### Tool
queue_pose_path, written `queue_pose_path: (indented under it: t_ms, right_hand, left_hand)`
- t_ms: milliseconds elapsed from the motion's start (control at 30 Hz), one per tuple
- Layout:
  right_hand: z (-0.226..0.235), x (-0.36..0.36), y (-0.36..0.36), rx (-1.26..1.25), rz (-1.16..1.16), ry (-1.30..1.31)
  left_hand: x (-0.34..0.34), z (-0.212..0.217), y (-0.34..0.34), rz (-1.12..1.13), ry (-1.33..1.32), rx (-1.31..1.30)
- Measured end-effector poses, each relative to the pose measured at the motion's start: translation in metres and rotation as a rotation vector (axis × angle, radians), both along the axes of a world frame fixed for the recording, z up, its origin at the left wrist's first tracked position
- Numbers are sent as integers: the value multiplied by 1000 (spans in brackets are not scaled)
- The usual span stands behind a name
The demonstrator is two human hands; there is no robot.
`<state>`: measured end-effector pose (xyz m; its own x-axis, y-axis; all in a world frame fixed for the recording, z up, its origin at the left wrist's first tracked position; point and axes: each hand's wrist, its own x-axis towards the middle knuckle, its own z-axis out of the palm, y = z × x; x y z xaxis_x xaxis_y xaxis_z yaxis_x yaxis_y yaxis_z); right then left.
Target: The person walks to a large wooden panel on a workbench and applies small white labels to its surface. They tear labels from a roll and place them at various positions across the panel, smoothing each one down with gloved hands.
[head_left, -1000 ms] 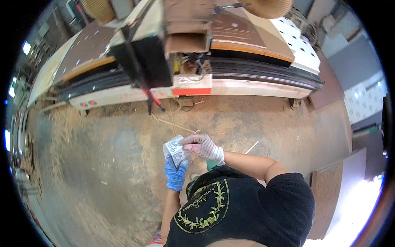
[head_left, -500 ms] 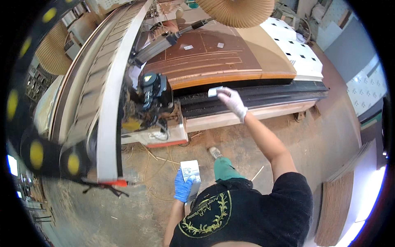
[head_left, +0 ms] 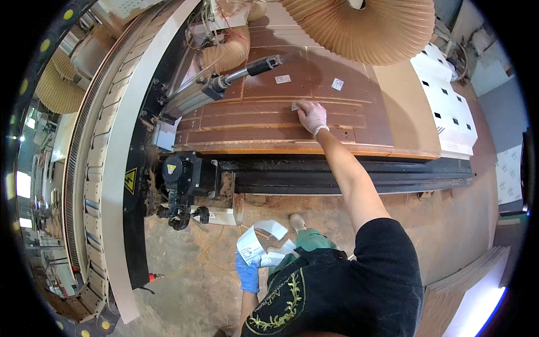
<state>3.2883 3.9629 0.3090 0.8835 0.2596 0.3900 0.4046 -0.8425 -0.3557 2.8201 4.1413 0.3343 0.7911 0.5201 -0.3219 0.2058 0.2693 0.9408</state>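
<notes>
My left hand (head_left: 247,273), in a blue glove, is closed on a strip of white printed labels (head_left: 250,247), whose free end curls up in a loop. At arm's length, my right hand (head_left: 312,118) in a whitish glove is over the brown panel (head_left: 264,121), at one of its narrow cut strips. Its fingers pinch a small white label (head_left: 295,105) at the panel's surface; whether the label is stuck down I cannot tell. Farther back on the panel lie a white label (head_left: 283,79) and a second label (head_left: 337,83).
Left of the panel stands a machine gantry (head_left: 112,168) with a black motor (head_left: 191,175) and a cylinder (head_left: 224,84). A ribbed tan hose (head_left: 365,28) hangs over the far side. White panels (head_left: 443,101) with dark square holes lie at right. Stacked boards (head_left: 466,286) stand lower right.
My right hand has moved forward from above the black rail onto the brown panel with the label. In my left hand the label strip now loops upward. My view has shifted closer to the panel.
</notes>
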Motion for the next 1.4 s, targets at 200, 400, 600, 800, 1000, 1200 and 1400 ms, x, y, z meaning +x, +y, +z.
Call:
queue_pose_path:
  t_ms: [200, 400, 600, 800, 1000, 1200, 1400]
  right_hand:
    - [-14, 2, -34, -316, -154, -12]
    - [-22, 5, -24, -487, 159, 64]
    - [-47, -5, -40, -501, 47, 92]
    - [-66, -10, -44, -654, 46, 231]
    - [-30, -36, -56, -550, -34, 406]
    - [28, -191, -79, 691, 922, 1109]
    - [48, -249, -92, 861, 946, 1253]
  left_hand:
    - [24, 13, -34, 31, -8, 66]
    - [43, 20, -41, 96, 28, 263]
    - [53, 9, -30, 177, -27, 186]
    - [57, 7, -45, 203, -73, 125]
    - [62, -2, -67, 204, -156, 158]
    - [77, 1, -113, 210, -182, 119]
    - [100, 7, -160, 130, -220, 88]
